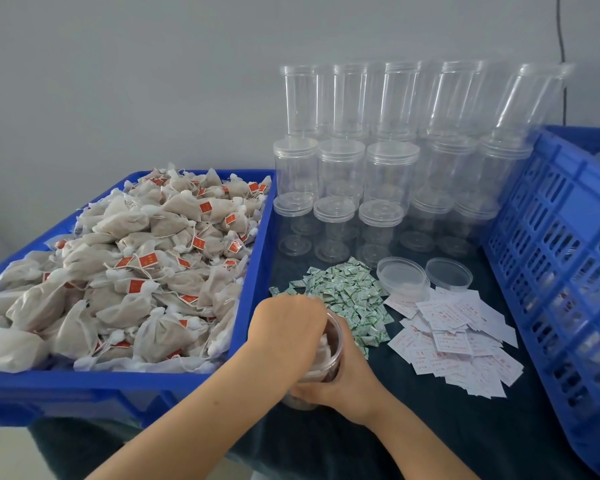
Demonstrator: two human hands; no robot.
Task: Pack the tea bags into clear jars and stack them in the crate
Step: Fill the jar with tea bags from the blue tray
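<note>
Dark green cloth (413, 427) on table, grey wall (118, 81) behind.

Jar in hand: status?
Right hand grips the jar. Left hand pushes tea bags into its mouth. Jar part-filled, lid off. Nothing in the way.

wall: we see a plain pale grey wall (118, 81) across the far side | cable: a thin dark cable (561, 36) hangs down it at far right | tabletop (413, 427): covered in dark teal cloth | light: soft, even
</note>
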